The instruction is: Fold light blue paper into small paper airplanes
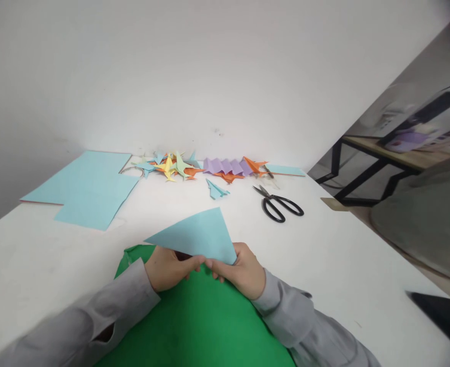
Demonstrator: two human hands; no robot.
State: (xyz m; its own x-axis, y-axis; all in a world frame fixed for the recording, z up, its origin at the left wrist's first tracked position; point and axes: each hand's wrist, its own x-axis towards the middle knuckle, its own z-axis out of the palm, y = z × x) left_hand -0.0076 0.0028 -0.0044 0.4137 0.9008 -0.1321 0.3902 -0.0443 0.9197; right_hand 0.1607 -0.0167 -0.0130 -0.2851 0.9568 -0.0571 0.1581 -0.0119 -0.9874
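A light blue sheet of paper [198,232], showing a triangular outline, is held up over the table's near edge. My left hand [169,267] pinches its lower edge, thumb pointing inward. Close beside it, my right hand [240,267] grips the lower right part of the paper, with the two thumb tips almost meeting. Most of the fingers are hidden behind and under the sheet. Beyond the hands, a small blue folded paper piece [216,189] lies on the white table [194,196]. Black-handled scissors [276,203] rest to its right, blades slightly parted.
Blue paper sheets [91,188] lie at the left. Along the wall sit several folded paper figures [175,165], a pleated purple paper [227,166] and an orange folded piece [253,165]. Another blue sheet [286,169] is at the back right. A person's clothing [424,224] shows at right.
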